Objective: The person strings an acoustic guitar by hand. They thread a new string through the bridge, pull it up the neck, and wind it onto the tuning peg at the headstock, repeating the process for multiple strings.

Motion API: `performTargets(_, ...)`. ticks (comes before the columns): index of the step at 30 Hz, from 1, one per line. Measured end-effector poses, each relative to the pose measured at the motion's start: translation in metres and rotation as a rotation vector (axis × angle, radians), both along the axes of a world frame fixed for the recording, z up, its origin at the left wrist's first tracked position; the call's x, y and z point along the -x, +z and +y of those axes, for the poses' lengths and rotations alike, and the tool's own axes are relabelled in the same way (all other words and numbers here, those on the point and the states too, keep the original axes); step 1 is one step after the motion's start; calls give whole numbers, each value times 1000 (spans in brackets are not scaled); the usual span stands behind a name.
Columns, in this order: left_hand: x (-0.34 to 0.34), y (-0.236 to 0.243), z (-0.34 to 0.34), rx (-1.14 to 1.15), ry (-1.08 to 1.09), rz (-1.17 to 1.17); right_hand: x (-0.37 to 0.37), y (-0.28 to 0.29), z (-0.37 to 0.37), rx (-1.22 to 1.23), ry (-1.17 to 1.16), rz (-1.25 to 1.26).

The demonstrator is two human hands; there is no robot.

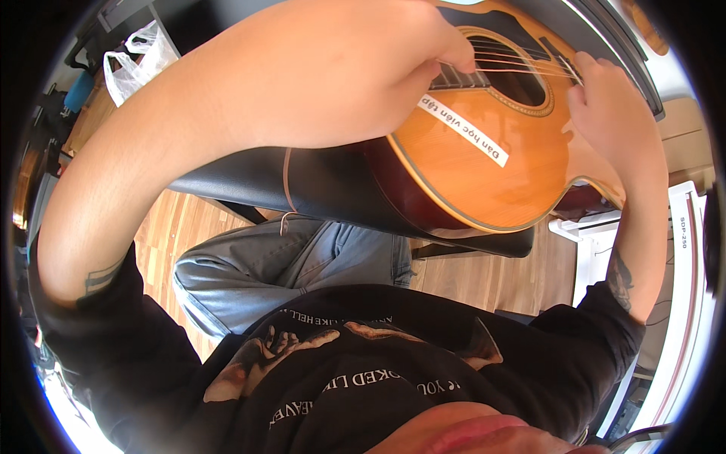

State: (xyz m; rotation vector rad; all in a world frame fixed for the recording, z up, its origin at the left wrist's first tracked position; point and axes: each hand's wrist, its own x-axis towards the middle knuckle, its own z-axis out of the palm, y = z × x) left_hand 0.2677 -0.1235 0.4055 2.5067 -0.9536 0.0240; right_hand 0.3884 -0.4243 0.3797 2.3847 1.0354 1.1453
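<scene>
An acoustic guitar (pixel 476 193) with an orange-brown top and dark sides lies face up across a black padded bench (pixel 333 185). A white label strip (pixel 465 129) is stuck on its top. My left hand (pixel 423 57) is bent over the end of the fretboard (pixel 459 78), its fingertips down by the strings (pixel 514 60) beside the sound hole (pixel 522 85). The fingers look closed, but what they pinch is hidden. At the bridge (pixel 560 57), my right hand (pixel 605 94) has its fingers curled in at the string ends; what lies between them is hidden.
My crossed legs in blue jeans (pixel 287 261) are under the near side of the bench, over a wooden floor (pixel 499 280). A white plastic bag (pixel 140 64) stands at the far left. To the right are a white keyboard stand or frame (pixel 684 280) and a cardboard box (pixel 684 136).
</scene>
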Motion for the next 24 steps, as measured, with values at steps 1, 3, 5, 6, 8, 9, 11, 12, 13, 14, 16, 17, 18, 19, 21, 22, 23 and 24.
performTargets(1, -3, 1, 6, 16, -46, 36, 7, -5, 5, -11, 80, -14)
performTargets(3, -1, 1, 15, 50, -80, 91, 30, -1, 43, -60, 237, 163)
performTargets(5, 6, -5, 28, 79, -35, 84, 48, -2, 83, -104, 387, 416)
performTargets(6, 5, -13, 34, 98, -39, 46, 55, -4, 94, -94, 438, 465)
performTargets(8, 7, -36, 48, 108, -5, -35, 67, -7, 112, -74, 530, 565)
performTargets(9, 8, -38, 57, 132, -7, -39, 71, -8, 119, -39, 527, 607)
performTargets(11, 18, -35, 71, 157, -3, 49, 74, -14, 137, 3, 547, 671)
performTargets(12, 27, -43, 77, 190, 10, -6, 75, -14, 148, 12, 562, 693)
performTargets(13, 35, -50, 83, 218, 26, -64, 76, -15, 158, 21, 578, 716)
performTargets(14, 42, -55, 90, 247, 43, -121, 77, -19, 171, -6, 598, 761)
performTargets(16, 53, -53, 107, 206, 81, -111, 83, -25, 192, -65, 647, 848)
performTargets(17, 58, -52, 116, 205, 99, -80, 85, -30, 201, -104, 670, 903)
performTargets(18, 55, -54, 129, 261, 104, 4, 84, -35, 211, -108, 658, 957)
performTargets(19, 61, -53, 134, 276, 145, 27, 87, -36, 216, -123, 649, 1000)
performTargets(21, 79, -52, 138, 272, 272, 21, 95, -35, 227, -113, 621, 1056)
performTargets(22, 85, -57, 149, 305, 260, 10, 98, -35, 233, -113, 626, 1079)
performTargets(23, 92, -61, 161, 341, 250, 0, 101, -36, 240, -127, 655, 1091)
performTargets(24, 96, -67, 171, 379, 234, -7, 101, -35, 246, -105, 643, 1088)
